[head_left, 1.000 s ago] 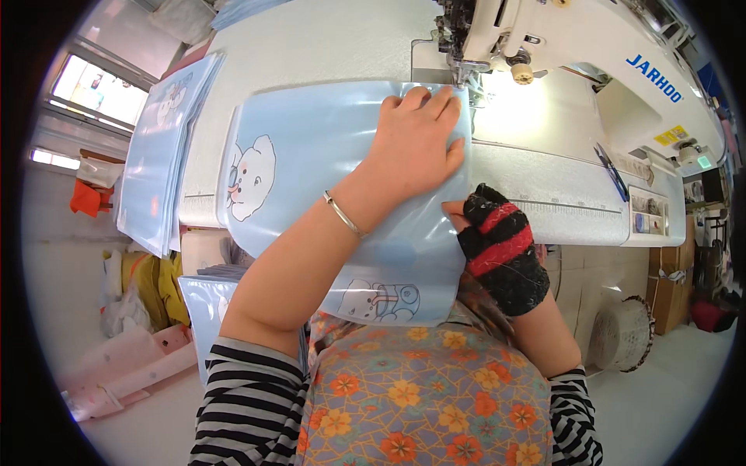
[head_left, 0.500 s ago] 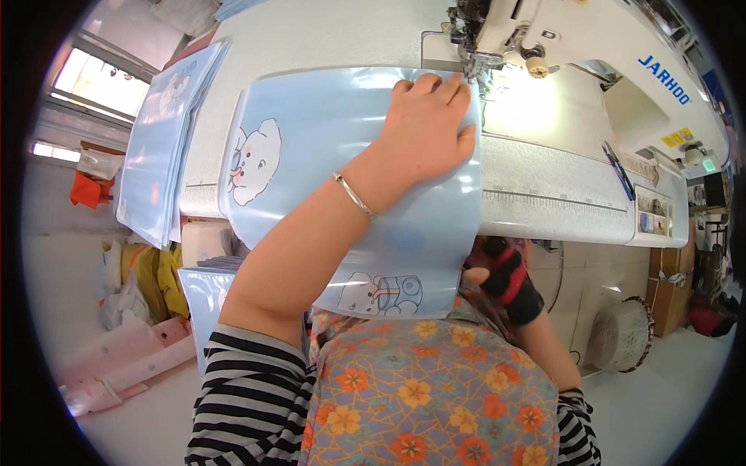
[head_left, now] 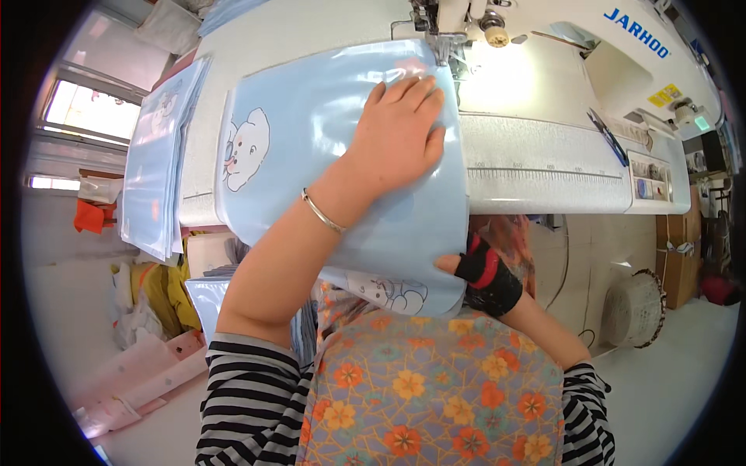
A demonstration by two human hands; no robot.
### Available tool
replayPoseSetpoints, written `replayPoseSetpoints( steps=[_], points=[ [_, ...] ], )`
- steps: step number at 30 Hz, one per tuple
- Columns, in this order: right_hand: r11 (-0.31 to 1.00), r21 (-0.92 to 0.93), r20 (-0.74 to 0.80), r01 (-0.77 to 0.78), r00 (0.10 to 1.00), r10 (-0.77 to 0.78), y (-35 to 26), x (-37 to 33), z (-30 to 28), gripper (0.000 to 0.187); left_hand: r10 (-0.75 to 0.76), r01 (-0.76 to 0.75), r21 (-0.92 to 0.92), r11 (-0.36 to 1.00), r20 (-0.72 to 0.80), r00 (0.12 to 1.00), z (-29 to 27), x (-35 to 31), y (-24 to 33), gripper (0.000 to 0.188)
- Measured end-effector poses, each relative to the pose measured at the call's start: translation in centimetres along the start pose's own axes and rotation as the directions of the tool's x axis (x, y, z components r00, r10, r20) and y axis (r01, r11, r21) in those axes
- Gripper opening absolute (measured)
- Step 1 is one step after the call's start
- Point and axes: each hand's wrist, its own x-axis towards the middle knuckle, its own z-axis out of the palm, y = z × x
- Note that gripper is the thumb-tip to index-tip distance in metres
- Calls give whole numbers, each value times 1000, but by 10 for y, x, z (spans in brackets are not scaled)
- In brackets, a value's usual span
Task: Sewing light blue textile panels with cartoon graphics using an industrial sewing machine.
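A glossy pale-blue plastic sheet (head_left: 311, 93) with white cartoon animals lies on the sewing machine bed and hangs over its front edge. Its far right corner is at the presser foot of the sewing machine (head_left: 441, 50). My left hand (head_left: 396, 136) rests palm down on the sheet, fingers stretched out just short of the foot, a bracelet (head_left: 321, 211) on the wrist. At the sheet's near right edge is my right hand (head_left: 488, 279), in a black and red fingerless glove. Its thumb lies on top of the sheet, closed against the edge; the other fingers are hidden underneath.
A stack of similar blue sheets (head_left: 159, 163) overhangs the machine table (head_left: 536, 151) at the left. Thread snips (head_left: 608, 138) and a small compartment tray (head_left: 650, 180) lie at the right. A white basket (head_left: 633, 311) stands on the floor, with a cardboard box (head_left: 678, 256) behind.
The sheet's far edge has moved farther past the presser foot. My right hand has come up from below to the sheet's near right edge. My left hand stays flat on the sheet.
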Motion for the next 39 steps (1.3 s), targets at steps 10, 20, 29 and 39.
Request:
replayPoseSetpoints(
  steps=[10, 20, 29, 39],
  points=[
    [934, -353, -54, -57, 998, 41, -33, -12, 24, 30, -35, 38, -23, 999, 91, 995, -15, -19, 22, 51],
    [940, -335, -123, -71, 992, 31, -34, 7, 17, 46, 2, 8, -88, 996, 112, 994, -24, -32, 23, 53],
    [914, -134, -173, -383, 917, 359, -61, -1, 12, 33, 4, -19, 60, 998, 241, 971, -71, -117, 41, 47],
    [-437, -828, 557, 352, 608, -565, -85, 22, -9, 40, 4, -17, 64, 998, 192, 981, -73, -123, 41, 45]
  ],
)
